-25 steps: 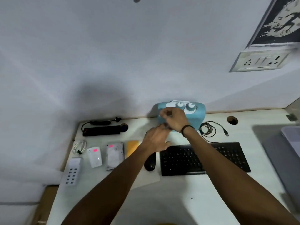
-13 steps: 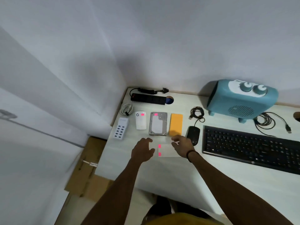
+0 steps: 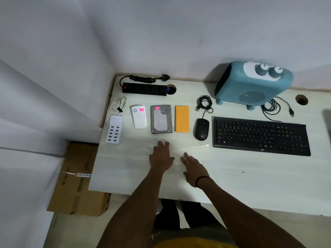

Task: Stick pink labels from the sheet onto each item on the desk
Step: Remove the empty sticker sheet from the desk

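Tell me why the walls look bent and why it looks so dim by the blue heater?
Head view: the wide-angle lens bends the straight walls and the white desk edges. Head view: the light is soft and dim, so the rounded blue plastic heater throws a grey shadow on the wall to its left. Head view: the black keyboard keys look slightly blurry, with lettering too small to read.

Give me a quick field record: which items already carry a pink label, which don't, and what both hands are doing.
labelled: white device; hard drive
no label seen: orange case; mouse; keyboard; USB hub; power strip; blue heater
label sheet: flat on desk
left hand: flat, at sheet's left end
right hand: flat, on sheet
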A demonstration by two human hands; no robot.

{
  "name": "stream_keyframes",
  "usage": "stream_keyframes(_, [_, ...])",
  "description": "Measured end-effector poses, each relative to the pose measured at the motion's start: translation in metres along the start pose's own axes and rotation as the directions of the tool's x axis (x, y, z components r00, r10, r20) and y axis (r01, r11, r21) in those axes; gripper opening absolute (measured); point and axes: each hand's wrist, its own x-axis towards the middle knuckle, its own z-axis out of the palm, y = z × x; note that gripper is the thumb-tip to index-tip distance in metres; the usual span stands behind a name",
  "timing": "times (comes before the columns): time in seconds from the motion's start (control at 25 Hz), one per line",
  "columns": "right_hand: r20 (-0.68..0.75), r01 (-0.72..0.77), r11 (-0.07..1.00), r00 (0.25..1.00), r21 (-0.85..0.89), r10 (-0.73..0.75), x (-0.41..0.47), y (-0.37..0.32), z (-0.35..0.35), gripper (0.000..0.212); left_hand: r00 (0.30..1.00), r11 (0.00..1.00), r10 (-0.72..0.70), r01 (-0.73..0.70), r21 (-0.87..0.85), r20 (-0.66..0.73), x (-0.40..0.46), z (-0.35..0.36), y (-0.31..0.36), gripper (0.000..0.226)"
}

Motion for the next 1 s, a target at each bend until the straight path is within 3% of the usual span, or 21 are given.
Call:
stream_keyframes(0.2, [-0.041, -0.037, 0.998, 0.998, 0.058, 0.039, -0.011, -0.003, 0.009, 0.072, 1.0, 0.99, -0.023, 0.022, 0.137, 0.0, -0.008, 0.017, 0.003, 0.066])
stream_keyframes(0.52, [-0.151, -0.053, 0.978, 0.985, 0.203, 0.084, -0.004, 0.004, -0.007, 0.089, 0.998, 0.997, 0.057, -0.058, 0.043, 0.021, -0.016, 0.018, -0.005, 0.034])
stream_keyframes(0.64, [-0.131, -0.086, 0.984, 0.986, 0.153, 0.106, -0.002, 0.006, -0.019, 0.073, 0.993, 0.993, 0.113, -0.113, -0.013, 0.019, -0.016, 0.019, -0.01, 0.032])
stream_keyframes(0.76, [-0.193, -0.095, 0.973, 0.972, 0.211, 0.136, -0.003, 0.008, -0.028, 0.039, 0.985, 0.969, 0.169, -0.173, -0.173, -0.042, -0.02, 0.009, -0.007, 0.019])
stream_keyframes(0.84, [-0.203, -0.117, 0.947, 0.962, 0.299, 0.183, -0.007, 0.012, -0.032, 0.024, 0.989, 0.954, 0.123, -0.141, -0.265, -0.085, -0.024, -0.005, -0.004, 0.013])
stream_keyframes(0.92, [-0.182, -0.158, 0.887, 0.949, 0.433, 0.258, -0.015, 0.017, -0.038, 0.023, 0.994, 0.923, 0.071, -0.099, -0.372, -0.089, -0.028, -0.02, 0.002, 0.02])
stream_keyframes(1.0, [-0.168, -0.178, 0.727, 0.911, 0.663, 0.376, -0.027, 0.026, -0.047, 0.02, 0.998, 0.854, 0.017, -0.05, -0.518, -0.067, -0.029, -0.032, 0.01, 0.037])
